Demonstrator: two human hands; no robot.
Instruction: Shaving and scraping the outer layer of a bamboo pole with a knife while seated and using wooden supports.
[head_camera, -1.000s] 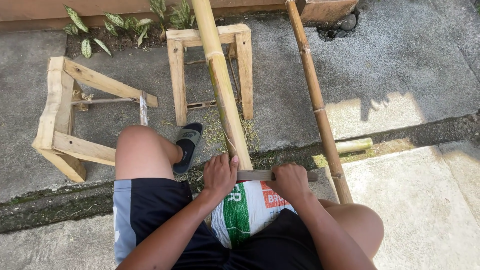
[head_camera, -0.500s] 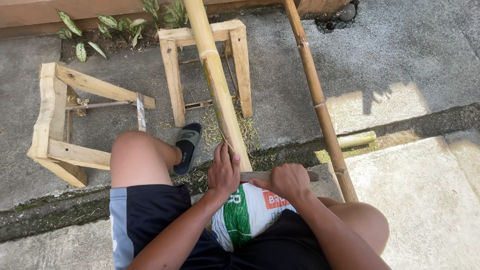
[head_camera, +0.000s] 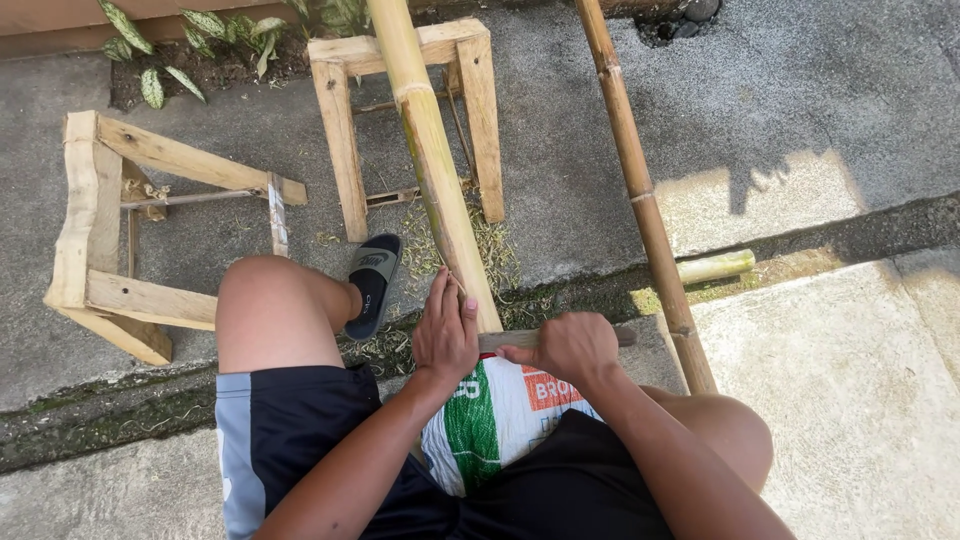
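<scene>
Thick bamboo pole (head_camera: 432, 160) runs from top centre down to lap, lower end over printed sack (head_camera: 495, 420). Left hand (head_camera: 446, 335) flat against pole, steadying. Right hand (head_camera: 572, 348) fist-closed on blade handle (head_camera: 500, 341). Best practice likely: keep blade shallow, fingers clear of edge.

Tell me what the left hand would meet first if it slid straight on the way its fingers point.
The left hand points up along the thick bamboo pole it rests on. It would probably just ride along that pole, reaching the wooden stool that supports it first; depth there is unclear.
</scene>
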